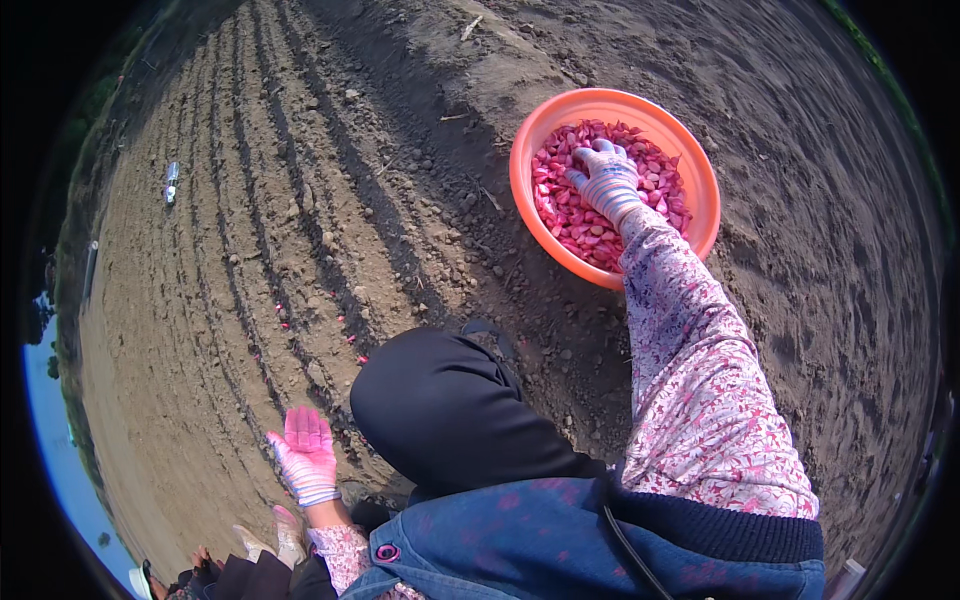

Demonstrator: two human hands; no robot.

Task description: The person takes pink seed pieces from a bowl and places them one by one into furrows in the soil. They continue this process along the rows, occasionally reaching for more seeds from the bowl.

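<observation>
An orange plastic basin [534,211] rests on the soil at the front right, filled with small pink bulbs or cloves [574,225]. My right hand [609,182], in a striped knit glove, reaches down into them with its fingertips among the bulbs. Whether the fingers have closed on any is hidden. Low on the left, my left hand [306,454] is held palm up over the furrows, its fingers extended and nothing on the palm. Its striped glove is stained pink. My knee [427,405], in dark cloth, is between the two hands.
Furrows [247,157] run lengthwise through the tilled soil, with several pink bulbs [351,339] lying in and beside them. A clear plastic bottle [172,180] lies farther off on the left. At the lower left, another person's dark clothing [251,576] and a pale hat [139,580] show.
</observation>
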